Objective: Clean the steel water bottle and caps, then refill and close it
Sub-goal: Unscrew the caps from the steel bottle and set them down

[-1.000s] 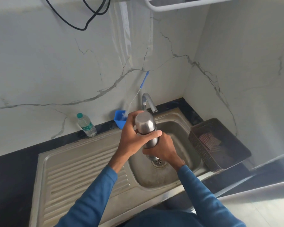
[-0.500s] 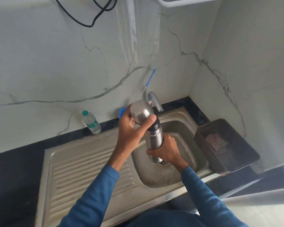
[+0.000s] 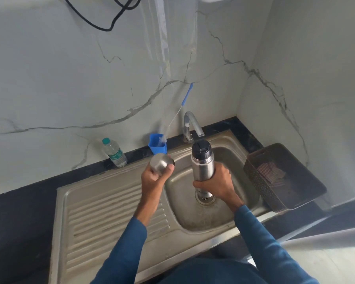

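Observation:
My right hand [image 3: 218, 184] grips the steel water bottle [image 3: 202, 163] upright over the sink basin [image 3: 182, 203], just below the tap [image 3: 191, 125]. A black inner cap [image 3: 201, 148] still closes the bottle's neck. My left hand [image 3: 154, 177] holds the steel outer cap [image 3: 159, 162] apart from the bottle, over the basin's left rim. A bottle brush with a blue handle [image 3: 186, 95] stands in a blue cup [image 3: 157, 145] behind the sink.
A ribbed steel drainboard [image 3: 103, 218] lies left of the basin. A small plastic water bottle [image 3: 114, 152] stands on the dark counter at the wall. A dark perforated basket [image 3: 283, 177] holding a checked cloth sits right of the sink. Black cables hang above.
My left hand has lifted the steel outer cap off the bottle and carried it to the left, baring the black inner cap. My right hand keeps its hold on the bottle.

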{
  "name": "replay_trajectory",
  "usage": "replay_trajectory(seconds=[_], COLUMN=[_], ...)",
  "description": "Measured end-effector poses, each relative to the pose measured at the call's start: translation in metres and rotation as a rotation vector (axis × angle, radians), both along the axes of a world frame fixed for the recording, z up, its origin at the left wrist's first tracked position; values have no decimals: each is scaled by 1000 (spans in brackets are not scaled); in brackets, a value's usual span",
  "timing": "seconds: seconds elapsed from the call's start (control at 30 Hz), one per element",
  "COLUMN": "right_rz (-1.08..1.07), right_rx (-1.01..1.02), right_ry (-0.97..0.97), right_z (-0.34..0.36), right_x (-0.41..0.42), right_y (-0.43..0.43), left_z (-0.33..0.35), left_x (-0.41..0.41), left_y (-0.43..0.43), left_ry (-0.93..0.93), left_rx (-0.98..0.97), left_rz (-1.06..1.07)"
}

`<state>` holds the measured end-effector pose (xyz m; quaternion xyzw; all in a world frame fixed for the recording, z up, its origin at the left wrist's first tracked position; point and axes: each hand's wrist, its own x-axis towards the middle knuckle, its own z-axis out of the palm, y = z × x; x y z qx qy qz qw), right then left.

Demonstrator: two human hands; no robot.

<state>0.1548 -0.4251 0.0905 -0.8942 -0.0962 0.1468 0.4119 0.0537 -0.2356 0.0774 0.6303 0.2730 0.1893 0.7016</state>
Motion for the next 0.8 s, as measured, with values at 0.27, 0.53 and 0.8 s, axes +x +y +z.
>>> replay_trajectory(seconds=[0.27,0.53,0.8], right_rz=[40,52,61], right_rx=[-19,-27,-41], right_ry=[21,26,68], right_z=[0,-1,-9], right_x=[-7,-7,-13], right_y=[5,13,22], left_z=[4,-14,-12], left_x=[10,2,-10], left_y=[15,8,33], left_ry=[-2,25,25], left_rx=[55,-22,-36], left_rz=[-46,-45,54])
